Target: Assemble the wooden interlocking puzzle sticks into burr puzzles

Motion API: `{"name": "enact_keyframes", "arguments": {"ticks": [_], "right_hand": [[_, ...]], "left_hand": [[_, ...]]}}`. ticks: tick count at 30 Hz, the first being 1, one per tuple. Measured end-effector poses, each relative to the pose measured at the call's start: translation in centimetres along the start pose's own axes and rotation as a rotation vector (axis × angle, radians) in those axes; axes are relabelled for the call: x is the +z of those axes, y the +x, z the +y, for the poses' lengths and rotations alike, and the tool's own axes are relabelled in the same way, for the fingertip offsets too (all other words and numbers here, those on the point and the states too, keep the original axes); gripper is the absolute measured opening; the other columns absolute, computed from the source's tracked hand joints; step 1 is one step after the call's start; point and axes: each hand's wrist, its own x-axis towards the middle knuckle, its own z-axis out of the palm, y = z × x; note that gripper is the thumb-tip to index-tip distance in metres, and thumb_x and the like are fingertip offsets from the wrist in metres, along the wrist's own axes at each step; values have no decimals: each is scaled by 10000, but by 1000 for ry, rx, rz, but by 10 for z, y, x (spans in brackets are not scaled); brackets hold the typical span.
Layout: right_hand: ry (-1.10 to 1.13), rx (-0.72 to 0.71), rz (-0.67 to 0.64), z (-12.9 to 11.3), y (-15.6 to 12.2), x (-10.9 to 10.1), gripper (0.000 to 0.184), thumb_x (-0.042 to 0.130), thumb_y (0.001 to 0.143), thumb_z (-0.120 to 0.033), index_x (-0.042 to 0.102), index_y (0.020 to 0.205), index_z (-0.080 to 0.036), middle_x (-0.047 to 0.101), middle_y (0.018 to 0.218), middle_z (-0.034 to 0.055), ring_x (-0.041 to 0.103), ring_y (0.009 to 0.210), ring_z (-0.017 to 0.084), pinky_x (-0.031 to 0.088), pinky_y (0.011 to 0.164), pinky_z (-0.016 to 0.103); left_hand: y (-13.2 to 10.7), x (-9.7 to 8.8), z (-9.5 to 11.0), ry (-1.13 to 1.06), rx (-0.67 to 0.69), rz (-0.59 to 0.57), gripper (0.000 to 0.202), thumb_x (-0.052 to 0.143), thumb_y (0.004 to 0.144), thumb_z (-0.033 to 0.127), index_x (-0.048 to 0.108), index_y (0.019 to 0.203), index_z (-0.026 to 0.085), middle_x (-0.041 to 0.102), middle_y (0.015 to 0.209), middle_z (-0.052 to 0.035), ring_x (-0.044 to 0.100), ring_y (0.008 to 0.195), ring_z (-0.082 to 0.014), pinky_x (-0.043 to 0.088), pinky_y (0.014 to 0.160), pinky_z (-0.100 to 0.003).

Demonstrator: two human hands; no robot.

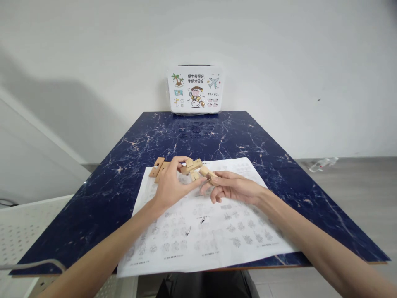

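My left hand [171,185] and my right hand [233,187] meet above a white printed sheet [214,231] on the dark blue marbled table [217,136]. Both are closed on a small cluster of notched wooden puzzle pieces [194,167]. The left fingers curl round the pieces from the left. With thumb and forefinger, the right hand pinches one wooden bar [207,172] that sticks out to the right. More loose wooden pieces [159,168] lie just left of my left hand, at the sheet's far left corner.
A white box with cartoon travel pictures [195,89] stands against the wall at the table's far edge. A white perforated surface [21,231] sits low on the left. A clear plastic bottle [322,164] lies on the floor to the right.
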Motion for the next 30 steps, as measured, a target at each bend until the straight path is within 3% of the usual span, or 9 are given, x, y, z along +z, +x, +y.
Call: {"name": "enact_keyframes", "arguments": {"ticks": [4, 8, 15, 18, 23, 30], "right_hand": [[-51, -81, 53, 4, 1, -2, 376, 729, 948, -490, 613, 1167, -208, 710, 1201, 121, 659, 766, 151, 549, 693, 302], [-112, -143, 77, 6, 2, -1, 324, 647, 1001, -509, 634, 1169, -232, 695, 1035, 58, 559, 689, 124, 487, 649, 287], [-69, -125, 48, 4, 5, 3, 316, 554, 1043, -524, 618, 1110, -221, 705, 859, 57, 530, 615, 149, 432, 604, 318], [-12, -122, 33, 5, 5, 3, 275, 579, 1040, -483, 619, 1064, -212, 697, 905, 63, 545, 641, 145, 419, 600, 307], [-57, -156, 126, 5, 4, 1, 282, 643, 1011, -477, 655, 1032, -196, 634, 846, 34, 549, 700, 145, 452, 631, 287], [32, -183, 113, 8, 7, -2, 249, 644, 1016, -396, 654, 1144, -182, 715, 1011, 109, 651, 800, 184, 517, 703, 328]], "left_hand": [[2, 1, -2, -76, -103, 30, 547, 873, 735, 496, 590, 1134, 251, 728, 1060, -55, 707, 976, -253, 566, 836, -421], [2, 2, -1, -96, -101, 19, 527, 868, 741, 485, 594, 1123, 248, 725, 1086, -66, 704, 1018, -263, 570, 841, -427], [0, 3, -1, -68, -73, 13, 558, 866, 741, 523, 588, 1141, 253, 711, 1140, -66, 687, 1018, -254, 557, 857, -421], [-1, 2, -2, -25, -34, 21, 567, 878, 730, 515, 587, 1141, 253, 717, 1103, -55, 688, 970, -243, 548, 833, -403], [-1, 2, 0, 44, 52, 18, 563, 879, 739, 498, 580, 1149, 252, 725, 1021, -24, 678, 858, -205, 532, 766, -355], [-2, 2, -1, 34, 45, 33, 575, 896, 714, 491, 598, 1140, 244, 741, 985, -22, 688, 845, -205, 534, 757, -346]]}}
